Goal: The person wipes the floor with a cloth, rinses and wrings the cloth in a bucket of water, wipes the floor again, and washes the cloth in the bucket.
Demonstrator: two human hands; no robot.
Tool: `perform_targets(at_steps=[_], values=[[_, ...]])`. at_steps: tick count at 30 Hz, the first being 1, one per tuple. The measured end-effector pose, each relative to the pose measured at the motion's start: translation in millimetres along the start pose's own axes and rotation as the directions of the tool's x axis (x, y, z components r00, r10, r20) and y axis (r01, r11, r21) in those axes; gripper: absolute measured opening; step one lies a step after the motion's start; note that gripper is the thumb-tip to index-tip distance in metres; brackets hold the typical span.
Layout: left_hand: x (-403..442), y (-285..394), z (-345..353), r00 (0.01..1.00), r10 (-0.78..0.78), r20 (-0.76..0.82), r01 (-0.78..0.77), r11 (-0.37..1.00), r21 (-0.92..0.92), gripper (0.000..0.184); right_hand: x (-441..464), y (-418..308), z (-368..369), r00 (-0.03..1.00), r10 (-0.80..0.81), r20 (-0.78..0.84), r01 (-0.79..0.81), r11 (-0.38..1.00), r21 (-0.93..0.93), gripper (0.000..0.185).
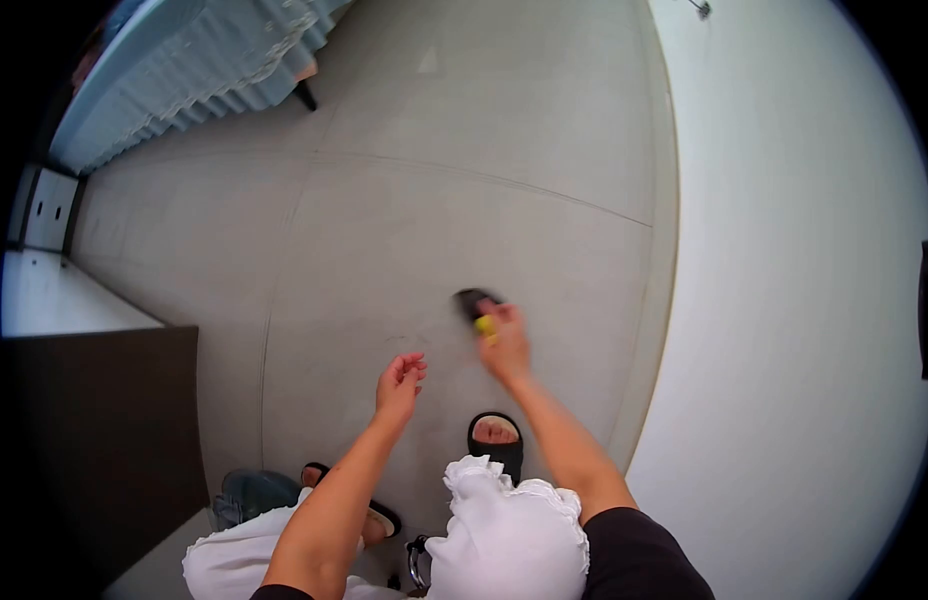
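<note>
My right hand (506,340) is blurred by motion and closed around a dark, rounded thing (472,302) with a yellow part (485,327). Its kind does not show clearly. It is out over the grey floor, ahead of my foot in a black sandal (496,440). To the left, my left hand (400,382) hangs in the air with loosely bent fingers and nothing in it. White frilled cloth (509,530) covers my lap between the arms.
A white wall (794,300) runs along the right. A bed with a pale blue ruffled skirt (214,80) stands at the upper left. A dark brown panel (109,430) and a white cabinet (52,208) are on the left. A bluish container (254,493) is near my other foot.
</note>
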State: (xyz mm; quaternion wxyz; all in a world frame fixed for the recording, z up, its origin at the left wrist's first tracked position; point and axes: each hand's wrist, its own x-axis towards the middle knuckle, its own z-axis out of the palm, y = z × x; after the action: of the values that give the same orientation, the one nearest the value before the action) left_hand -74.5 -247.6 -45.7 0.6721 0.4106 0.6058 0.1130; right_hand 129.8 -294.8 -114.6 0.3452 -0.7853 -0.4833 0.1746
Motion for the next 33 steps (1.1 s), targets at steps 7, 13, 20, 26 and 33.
perform_targets(at_steps=[7, 13, 20, 26, 33], values=[[-18, -28, -45, 0.995, 0.012, -0.104, -0.021, 0.996, -0.088, 0.024, -10, -51, 40, 0.996, 0.036, 0.080, -0.013, 0.961, -0.277, 0.059], [-32, -46, -81, 0.974, 0.048, -0.222, -0.089, 0.980, -0.178, 0.024, -44, -125, 93, 0.863, -0.248, 0.440, 0.106, 0.940, 0.323, 0.057], [-30, -48, -117, 0.963, 0.044, -0.264, -0.106, 0.969, -0.224, 0.026, 57, -88, 73, 0.999, 0.037, 0.039, -0.028, 0.979, -0.200, 0.055], [-28, -33, -133, 0.963, 0.075, -0.260, -0.128, 0.973, -0.192, 0.023, 62, -150, 126, 0.894, -0.285, 0.346, 0.345, 0.930, -0.125, 0.056], [-37, -46, -169, 0.934, 0.060, -0.353, -0.126, 0.978, -0.167, 0.023, -21, -186, 154, 0.563, -0.476, 0.676, 0.366, 0.877, 0.312, 0.055]])
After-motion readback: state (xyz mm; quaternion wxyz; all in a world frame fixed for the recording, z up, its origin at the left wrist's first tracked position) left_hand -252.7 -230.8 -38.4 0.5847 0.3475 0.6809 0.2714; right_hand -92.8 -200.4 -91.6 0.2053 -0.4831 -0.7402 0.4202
